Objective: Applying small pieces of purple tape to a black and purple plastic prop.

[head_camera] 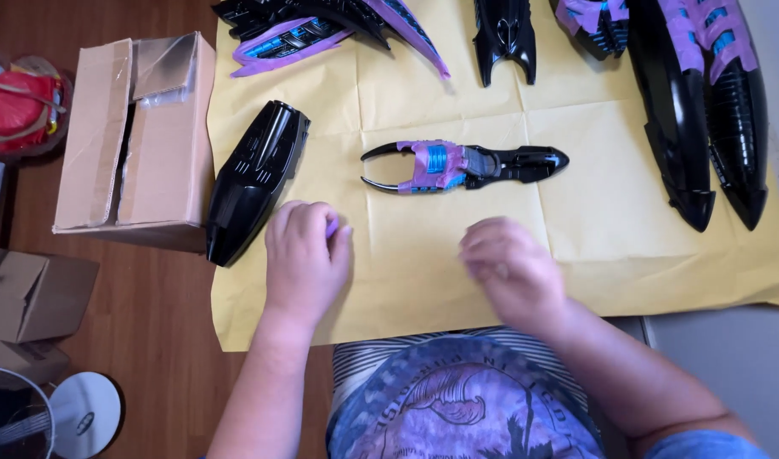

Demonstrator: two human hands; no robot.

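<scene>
My left hand [305,259] rests on the yellow paper sheet [576,221] with its fingers curled around a small purple piece that barely shows. It lies just right of a glossy black tapered shell part [254,178]. My right hand [510,268] is blurred, fingers curled, above the paper; whether it holds anything is unclear. Beyond both hands lies a black, purple and blue claw-shaped piece [462,166] with two curved prongs pointing left.
More black and purple armour-like parts lie along the paper's far edge [321,34] and at the right [704,102]. An open cardboard box [139,136] stands left of the paper, smaller boxes [33,293] and a white fan base [84,412] on the wooden floor.
</scene>
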